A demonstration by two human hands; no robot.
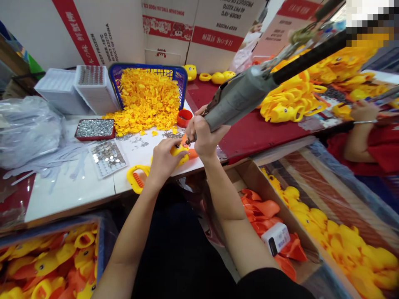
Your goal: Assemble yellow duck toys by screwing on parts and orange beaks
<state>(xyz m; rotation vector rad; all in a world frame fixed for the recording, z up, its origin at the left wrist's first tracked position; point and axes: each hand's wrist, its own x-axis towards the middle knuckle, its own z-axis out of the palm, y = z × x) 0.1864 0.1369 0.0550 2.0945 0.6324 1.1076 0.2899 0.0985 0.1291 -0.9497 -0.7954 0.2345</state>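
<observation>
My left hand (166, 160) is closed on a yellow plastic duck toy (183, 160), pressing it to the white worktop (75, 195). The toy has an orange beak and a yellow loop handle (138, 178) that reaches past the worktop's front edge. Wrapped round a grey power screwdriver (240, 97) is my right hand (205, 137). The tool hangs tilted from a cord at the upper right, and its tip meets the toy's orange part, or nearly so. Fingers hide much of the toy. A red cup (184, 118) and scattered small screws (173, 135) lie just behind.
A blue basket (183, 89) spills yellow pieces (149, 99). Nearby are a tray of metal parts (95, 129) and a tray of shiny discs (108, 158). Boxes of orange parts (262, 211) and ducks (56, 257) flank me. A co-worker's hand (364, 112) is at right.
</observation>
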